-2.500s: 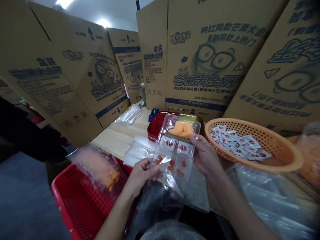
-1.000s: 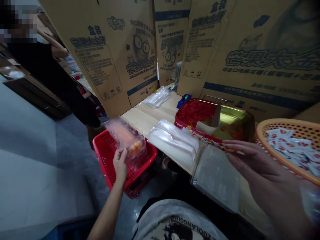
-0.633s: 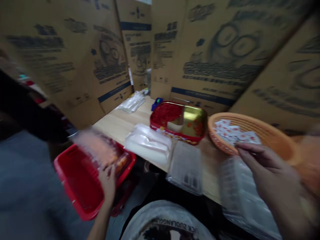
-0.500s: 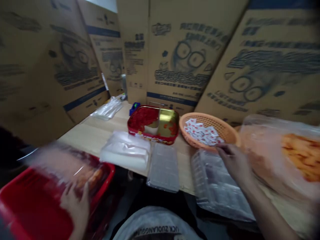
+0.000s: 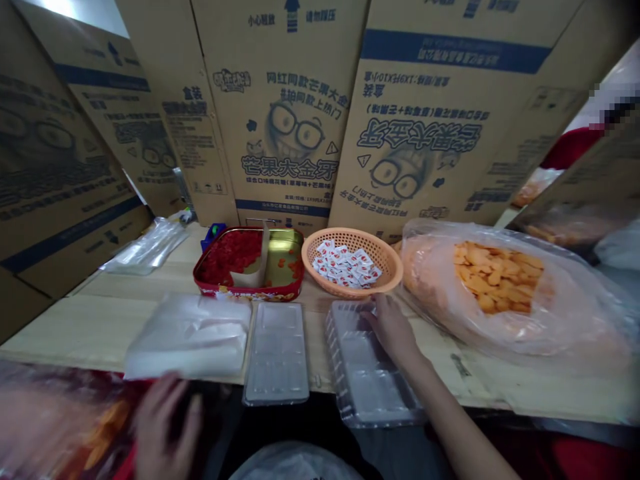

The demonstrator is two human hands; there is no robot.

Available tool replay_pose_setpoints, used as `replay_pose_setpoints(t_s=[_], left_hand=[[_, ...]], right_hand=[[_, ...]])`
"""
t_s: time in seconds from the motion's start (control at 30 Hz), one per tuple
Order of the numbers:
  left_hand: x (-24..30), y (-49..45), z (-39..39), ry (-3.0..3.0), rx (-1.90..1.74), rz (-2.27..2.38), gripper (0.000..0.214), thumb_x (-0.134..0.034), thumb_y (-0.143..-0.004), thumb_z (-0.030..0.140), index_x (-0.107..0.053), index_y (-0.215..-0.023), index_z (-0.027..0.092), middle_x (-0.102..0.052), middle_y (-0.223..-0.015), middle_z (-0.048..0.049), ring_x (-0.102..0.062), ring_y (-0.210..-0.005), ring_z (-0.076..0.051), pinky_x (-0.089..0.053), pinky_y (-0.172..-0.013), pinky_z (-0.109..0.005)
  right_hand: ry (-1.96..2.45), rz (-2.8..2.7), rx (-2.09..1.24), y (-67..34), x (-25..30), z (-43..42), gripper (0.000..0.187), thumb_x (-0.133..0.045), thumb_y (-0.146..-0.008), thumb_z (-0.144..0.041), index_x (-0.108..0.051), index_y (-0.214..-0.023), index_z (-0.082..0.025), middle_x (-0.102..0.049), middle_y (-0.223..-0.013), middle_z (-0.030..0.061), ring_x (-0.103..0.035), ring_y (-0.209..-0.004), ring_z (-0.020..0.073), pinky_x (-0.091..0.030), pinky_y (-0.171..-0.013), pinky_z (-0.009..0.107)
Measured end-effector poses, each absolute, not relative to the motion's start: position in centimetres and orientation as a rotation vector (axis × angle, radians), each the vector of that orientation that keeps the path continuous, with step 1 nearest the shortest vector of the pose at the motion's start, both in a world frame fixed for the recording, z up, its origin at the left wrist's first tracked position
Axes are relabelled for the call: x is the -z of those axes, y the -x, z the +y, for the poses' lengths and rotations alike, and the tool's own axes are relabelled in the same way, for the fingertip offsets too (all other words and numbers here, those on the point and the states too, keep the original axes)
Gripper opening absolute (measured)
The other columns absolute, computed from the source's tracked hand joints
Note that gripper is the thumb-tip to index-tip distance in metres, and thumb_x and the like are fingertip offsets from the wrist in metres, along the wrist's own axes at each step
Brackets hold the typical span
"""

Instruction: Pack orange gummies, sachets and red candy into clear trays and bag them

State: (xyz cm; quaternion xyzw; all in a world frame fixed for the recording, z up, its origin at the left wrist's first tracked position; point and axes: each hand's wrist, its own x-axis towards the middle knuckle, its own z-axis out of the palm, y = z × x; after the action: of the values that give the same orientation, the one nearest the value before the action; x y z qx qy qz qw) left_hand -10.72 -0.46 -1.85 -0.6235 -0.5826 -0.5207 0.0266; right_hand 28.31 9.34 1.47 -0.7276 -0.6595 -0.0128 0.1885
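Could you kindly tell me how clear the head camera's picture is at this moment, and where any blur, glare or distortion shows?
In the head view, the left hand and the plastic pack beside it are blurred; the right hand is fairly sharp; wide-angle distortion makes the cardboard cartons lean; glare marks the plastic bag of orange pieces.

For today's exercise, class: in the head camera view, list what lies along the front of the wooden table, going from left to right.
folded clear plastic bags → clear plastic tray → second clear plastic tray → large clear bag of orange pieces
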Motion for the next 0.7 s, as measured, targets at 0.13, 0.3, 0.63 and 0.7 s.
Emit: replay_pose_setpoints(t_s=[0.13, 0.3, 0.63, 0.7], left_hand=[[-0.1, -0.1, 1.1, 3.153, 1.094, -1.039, 0.082, -0.071, -0.064, 0.037, -0.031, -0.135, 0.043, -0.050, -0.132, -0.0055, -0.038, -0.126, -0.035, -0.026, -0.106, -0.055], [-1.4, -8.3, 2.3, 3.562, 0.824, -0.691, 0.060, -0.052, -0.081, 0.035, -0.031, -0.137, 0.035, -0.035, -0.143, -0.0050, -0.020, -0.135, -0.029, -0.008, -0.111, -0.052], [0.6, -8.6, 3.4, 3.338, 0.614, -0.487, 0.050, -0.045, -0.086, 0.035, -0.039, -0.134, 0.027, -0.035, -0.143, -0.0065, -0.021, -0.134, -0.031, -0.015, -0.108, -0.053], [2.5, -8.9, 3.7, 3.320, 0.728, -0.404, 0.054, -0.050, -0.084, 0.035, -0.036, -0.136, 0.031, -0.040, -0.139, -0.0071, -0.027, -0.131, -0.033, -0.022, -0.105, -0.056]], right_hand=[[2.037, -2.122, 0.137, -27.3, -2.9, 9.4, 0.026, -0.050, -0.081, -0.016, -0.055, -0.106, -0.016, -0.059, -0.113, 0.0162, -0.053, -0.103, 0.0303, -0.042, -0.076, 0.040], [1.688, -2.316, 0.094, -28.7, -1.8, 10.5, 0.033, -0.049, -0.082, -0.011, -0.055, -0.114, -0.016, -0.060, -0.115, 0.0119, -0.051, -0.108, 0.0240, -0.038, -0.087, 0.036], [1.544, -2.167, 0.191, -29.9, -0.4, 11.9, 0.014, -0.050, -0.085, -0.014, -0.064, -0.084, -0.016, -0.061, -0.087, 0.0072, -0.052, -0.087, 0.0210, -0.034, -0.075, 0.032], [1.527, -2.140, 0.247, -29.9, -0.2, 11.8, 0.013, -0.051, -0.084, -0.013, -0.063, -0.082, -0.017, -0.061, -0.086, 0.0069, -0.051, -0.086, 0.0204, -0.034, -0.074, 0.032]])
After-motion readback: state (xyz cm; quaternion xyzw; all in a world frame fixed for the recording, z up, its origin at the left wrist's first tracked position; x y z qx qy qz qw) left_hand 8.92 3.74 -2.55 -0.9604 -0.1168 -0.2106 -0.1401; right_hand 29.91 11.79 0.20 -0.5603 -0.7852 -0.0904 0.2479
